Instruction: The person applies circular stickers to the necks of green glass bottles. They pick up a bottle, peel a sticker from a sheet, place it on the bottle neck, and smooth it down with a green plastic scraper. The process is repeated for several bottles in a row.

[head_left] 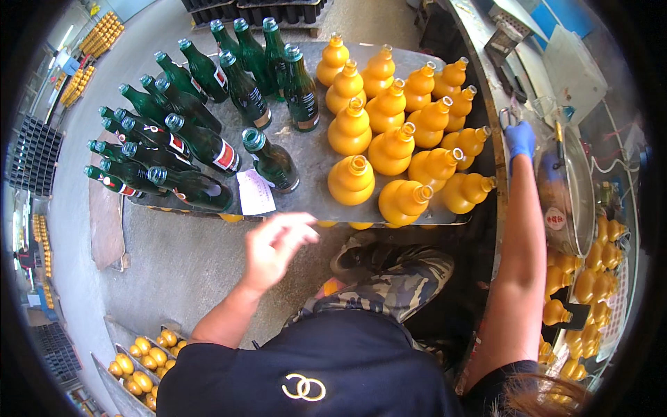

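My left hand (273, 251), bare and slightly smeared by motion, hovers in front of the near edge of a grey metal table (309, 184). Its fingers are loosely stretched to the right, with nothing visible in them. On the side bench to the right, my right hand (521, 142) in a blue glove closes on a pair of scissors (509, 117), whose metal loops show past the fingertips. A white paper slip (256, 192) lies near the table's front edge, beside a green glass bottle (276, 165). Yellow gourd-shaped bottles (351, 181) stand on the table's right half.
Several more green bottles (201, 142) crowd the table's left half. A large clear-walled basin (571, 198) sits on the right bench, near more yellow bottles (597, 285). Lower left, a compartmented crate (111, 368) holds yellow bottles. Black crates (278, 12) stand beyond the table.
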Demonstrator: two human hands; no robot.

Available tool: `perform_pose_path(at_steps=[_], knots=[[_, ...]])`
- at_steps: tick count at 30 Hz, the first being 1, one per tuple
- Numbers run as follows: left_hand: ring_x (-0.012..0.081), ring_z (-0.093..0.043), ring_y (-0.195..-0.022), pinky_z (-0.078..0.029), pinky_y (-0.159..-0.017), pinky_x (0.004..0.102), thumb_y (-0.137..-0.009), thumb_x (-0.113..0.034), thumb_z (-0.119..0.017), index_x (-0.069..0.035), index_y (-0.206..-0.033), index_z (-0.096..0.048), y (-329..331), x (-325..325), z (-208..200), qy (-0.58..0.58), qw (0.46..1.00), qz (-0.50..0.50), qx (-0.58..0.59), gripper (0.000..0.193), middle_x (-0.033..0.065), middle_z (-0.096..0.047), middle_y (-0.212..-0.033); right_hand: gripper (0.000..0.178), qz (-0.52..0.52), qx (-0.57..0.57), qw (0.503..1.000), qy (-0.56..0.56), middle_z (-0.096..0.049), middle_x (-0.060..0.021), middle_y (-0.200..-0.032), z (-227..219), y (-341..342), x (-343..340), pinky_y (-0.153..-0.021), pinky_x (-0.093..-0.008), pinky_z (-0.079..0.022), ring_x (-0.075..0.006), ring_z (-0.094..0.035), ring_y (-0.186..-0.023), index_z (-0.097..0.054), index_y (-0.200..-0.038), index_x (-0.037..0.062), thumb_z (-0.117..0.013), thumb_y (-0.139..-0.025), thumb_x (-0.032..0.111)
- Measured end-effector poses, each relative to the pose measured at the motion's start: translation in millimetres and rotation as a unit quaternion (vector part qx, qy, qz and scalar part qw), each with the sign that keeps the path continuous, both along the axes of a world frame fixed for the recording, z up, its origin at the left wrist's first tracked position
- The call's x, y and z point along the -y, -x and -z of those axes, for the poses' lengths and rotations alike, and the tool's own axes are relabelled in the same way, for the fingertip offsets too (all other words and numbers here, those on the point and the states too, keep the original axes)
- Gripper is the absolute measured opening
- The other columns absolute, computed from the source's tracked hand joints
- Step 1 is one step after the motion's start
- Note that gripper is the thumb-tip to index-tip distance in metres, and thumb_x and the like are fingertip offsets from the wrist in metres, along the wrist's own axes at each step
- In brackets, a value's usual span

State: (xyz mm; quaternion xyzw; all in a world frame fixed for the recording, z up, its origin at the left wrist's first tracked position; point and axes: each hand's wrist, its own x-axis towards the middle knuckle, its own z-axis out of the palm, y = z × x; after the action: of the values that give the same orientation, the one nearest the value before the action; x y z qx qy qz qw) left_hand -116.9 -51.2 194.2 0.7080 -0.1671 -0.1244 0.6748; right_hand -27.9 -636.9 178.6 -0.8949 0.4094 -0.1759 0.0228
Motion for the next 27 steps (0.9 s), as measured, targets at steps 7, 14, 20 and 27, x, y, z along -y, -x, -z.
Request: perform_pose_path(at_steps=[7, 14, 20, 27], knots=[[0.0209, -0.048, -0.121, -0.034, -0.105, 0.0338, -0.093, -0.006, -0.055, 0.001, -0.137, -0.039, -80, -8, -1, -0.039, 0.941, -0.212, 0.259, 0.047, 0.0138, -0.049, -0.131, 0.046, 0.074, -0.085, 0.994, -0.017, -0.061, -0.0259, -0.114, 9, -35, 18, -0.089, -0.0462, -0.049, -0.0388, -0.061, -0.106, -0.066, -0.109, 0.0008, -0.060, -0.086, 0.040], [0.0133, -0.057, -0.104, -0.043, -0.094, 0.0272, -0.093, -0.012, -0.061, 0.002, -0.125, -0.052, -118, 0, 1, -0.056, 0.964, -0.158, 0.205, 0.036, 0.0082, -0.063, -0.112, 0.051, -0.135, 0.160, 0.969, 0.133, -0.048, -0.0217, -0.136, 25, -20, -14, -0.105, -0.0418, -0.037, -0.0336, -0.046, -0.127, -0.055, -0.128, 0.0032, -0.060, -0.084, 0.029], [0.0154, -0.059, -0.101, -0.045, -0.092, 0.0279, -0.098, -0.016, -0.053, 0.005, -0.120, -0.052, -110, -24, -27, 0.013, 0.967, -0.143, 0.210, 0.030, 0.0111, -0.064, -0.110, 0.042, -0.337, 0.378, 0.862, 0.024, -0.058, -0.0150, -0.123, -43, 99, -220, -0.102, -0.0361, -0.040, -0.0292, -0.053, -0.120, -0.058, -0.123, 0.0025, -0.063, -0.081, -0.002], [0.0274, -0.058, -0.106, -0.041, -0.101, 0.0433, -0.101, -0.028, -0.042, 0.005, -0.124, -0.047, -93, -26, -82, 0.289, 0.952, 0.040, 0.096, 0.040, 0.0154, -0.058, -0.112, 0.054, -0.310, 0.232, 0.641, -0.663, -0.054, -0.0112, -0.127, -3, 190, -355, -0.099, -0.0337, -0.042, -0.0212, -0.052, -0.118, -0.043, -0.137, 0.0018, -0.064, -0.089, 0.016]])
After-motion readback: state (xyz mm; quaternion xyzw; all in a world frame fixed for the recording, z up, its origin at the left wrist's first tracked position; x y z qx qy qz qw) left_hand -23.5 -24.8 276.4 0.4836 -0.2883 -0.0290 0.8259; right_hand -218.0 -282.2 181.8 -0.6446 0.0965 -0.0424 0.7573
